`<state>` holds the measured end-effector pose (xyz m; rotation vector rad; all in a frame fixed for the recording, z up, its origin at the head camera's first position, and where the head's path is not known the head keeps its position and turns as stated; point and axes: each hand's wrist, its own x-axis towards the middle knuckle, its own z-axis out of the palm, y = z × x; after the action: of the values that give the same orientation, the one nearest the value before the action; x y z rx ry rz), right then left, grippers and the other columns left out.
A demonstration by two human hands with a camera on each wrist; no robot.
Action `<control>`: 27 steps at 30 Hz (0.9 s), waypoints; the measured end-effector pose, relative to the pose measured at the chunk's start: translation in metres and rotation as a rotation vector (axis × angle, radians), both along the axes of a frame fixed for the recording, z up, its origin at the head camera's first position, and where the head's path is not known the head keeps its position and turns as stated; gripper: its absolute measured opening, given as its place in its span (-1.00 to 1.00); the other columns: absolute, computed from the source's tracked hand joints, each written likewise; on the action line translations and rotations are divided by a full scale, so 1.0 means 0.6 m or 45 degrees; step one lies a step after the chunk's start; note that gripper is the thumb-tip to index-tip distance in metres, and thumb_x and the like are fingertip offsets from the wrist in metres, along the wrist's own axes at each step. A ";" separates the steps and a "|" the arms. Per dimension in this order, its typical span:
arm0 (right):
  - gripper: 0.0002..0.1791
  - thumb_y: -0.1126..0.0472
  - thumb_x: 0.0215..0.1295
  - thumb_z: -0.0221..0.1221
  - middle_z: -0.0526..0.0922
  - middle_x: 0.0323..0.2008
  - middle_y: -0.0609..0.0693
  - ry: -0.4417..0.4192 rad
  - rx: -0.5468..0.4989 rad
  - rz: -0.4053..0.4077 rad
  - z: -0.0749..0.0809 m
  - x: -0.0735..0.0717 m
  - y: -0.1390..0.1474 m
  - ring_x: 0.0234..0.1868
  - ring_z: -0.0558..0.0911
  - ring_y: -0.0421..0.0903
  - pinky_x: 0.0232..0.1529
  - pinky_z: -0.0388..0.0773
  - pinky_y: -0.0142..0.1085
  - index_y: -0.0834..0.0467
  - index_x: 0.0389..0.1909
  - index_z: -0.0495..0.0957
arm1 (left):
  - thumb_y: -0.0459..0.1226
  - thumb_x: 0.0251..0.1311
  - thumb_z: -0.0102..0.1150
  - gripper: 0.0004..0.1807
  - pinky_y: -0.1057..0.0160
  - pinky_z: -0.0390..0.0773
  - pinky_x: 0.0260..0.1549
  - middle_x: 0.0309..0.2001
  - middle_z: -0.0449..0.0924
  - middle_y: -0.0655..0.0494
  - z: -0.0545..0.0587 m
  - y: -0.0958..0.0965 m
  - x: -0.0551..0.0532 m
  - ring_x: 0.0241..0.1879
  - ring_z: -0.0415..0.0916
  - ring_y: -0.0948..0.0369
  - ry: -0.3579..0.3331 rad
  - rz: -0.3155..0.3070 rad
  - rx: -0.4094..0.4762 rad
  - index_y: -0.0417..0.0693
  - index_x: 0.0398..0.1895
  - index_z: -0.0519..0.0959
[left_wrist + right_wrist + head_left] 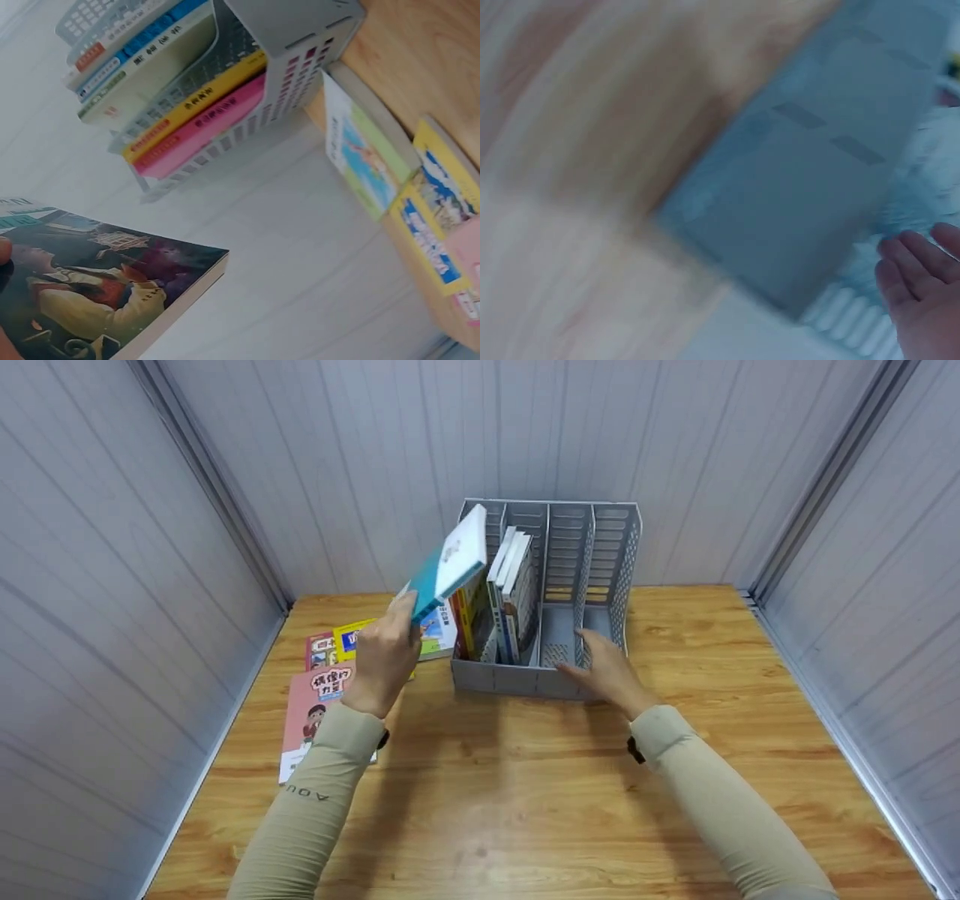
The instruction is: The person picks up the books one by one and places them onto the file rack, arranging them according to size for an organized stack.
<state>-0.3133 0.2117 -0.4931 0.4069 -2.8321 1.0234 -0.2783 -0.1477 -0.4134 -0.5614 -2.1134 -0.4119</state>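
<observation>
My left hand (386, 652) grips a teal and white book (450, 566) by its lower end, holding it up tilted in front of the left side of a grey file rack (499, 679). In the left wrist view a painted cover (105, 289) of that book shows, with a fingertip at its edge. My right hand (604, 671) is at the rack's front edge, its fingers spread over the right-hand compartments. Those fingers look nearly straight in the right wrist view. A yellow book (195, 105) and a pink book (202, 127) stand in the leftmost compartment; several white-covered books (514, 592) fill the one beside it.
Left of the rack, several books lie on the wooden table (480, 810): a pink one (300, 712) in front, a yellow one (349, 637) behind, and a green and white one (442, 637) close to the rack. Pale panel walls (375, 472) enclose the back and sides.
</observation>
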 end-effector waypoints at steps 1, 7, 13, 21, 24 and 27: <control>-0.09 0.02 0.44 0.44 0.42 0.52 0.44 0.022 -0.082 0.019 0.011 0.006 -0.008 0.54 0.43 0.40 0.57 0.36 0.24 0.40 0.59 0.27 | -0.45 0.49 0.28 -0.64 -0.02 0.82 -0.11 0.18 0.75 -0.34 0.001 0.006 0.001 -0.02 0.83 -0.19 0.042 -0.002 -0.034 -0.41 0.27 0.60; -0.04 0.25 0.30 0.53 0.46 0.51 0.35 0.128 -0.591 0.200 0.071 0.050 -0.053 0.51 0.50 0.30 0.54 0.46 0.11 0.36 0.62 0.24 | -0.46 0.42 0.36 -0.67 0.05 0.82 -0.13 0.07 0.81 -0.29 0.011 0.044 0.001 -0.02 0.85 -0.14 0.318 -0.025 -0.195 -0.40 0.19 0.65; 0.13 0.14 0.29 0.55 0.36 0.61 0.29 0.126 -0.981 0.425 0.107 0.094 -0.090 0.62 0.39 0.23 0.63 0.36 -0.05 0.31 0.70 0.06 | -0.57 0.18 0.38 -0.63 0.10 0.83 -0.15 -0.04 0.85 -0.24 0.015 0.084 -0.003 -0.11 0.87 -0.08 0.554 -0.070 -0.298 -0.37 0.08 0.72; 0.22 -0.11 0.33 0.50 0.20 0.64 0.30 0.102 -1.272 0.380 0.129 0.137 -0.120 0.63 0.35 0.15 0.59 0.38 -0.27 0.29 0.70 -0.06 | -0.47 0.50 0.22 -0.77 0.11 0.81 -0.06 -0.02 0.86 -0.16 0.007 0.119 0.006 -0.08 0.88 -0.01 0.619 -0.063 -0.488 -0.30 0.11 0.74; -0.04 0.10 0.46 0.33 0.29 0.58 0.31 0.132 -1.375 0.264 0.134 0.145 -0.126 0.50 0.45 -0.04 0.53 0.40 -0.35 0.34 0.66 0.03 | -0.43 0.59 0.12 -0.75 0.11 0.81 -0.06 0.00 0.86 -0.14 0.001 0.126 0.009 -0.07 0.87 0.00 0.620 -0.058 -0.539 -0.29 0.13 0.73; -0.27 0.29 0.54 0.13 0.42 0.51 0.28 0.120 -1.516 0.178 0.141 0.151 -0.131 0.38 0.55 -0.18 0.47 0.47 -0.34 0.37 0.62 0.13 | -0.42 0.63 0.04 -0.73 0.10 0.81 -0.05 0.00 0.86 -0.13 -0.004 0.131 0.009 -0.05 0.87 0.00 0.633 -0.066 -0.556 -0.27 0.14 0.73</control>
<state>-0.2227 0.1334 -0.4082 0.4561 -1.6450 2.3045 -0.2727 -0.0691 -0.4156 -0.8695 -1.7047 0.1630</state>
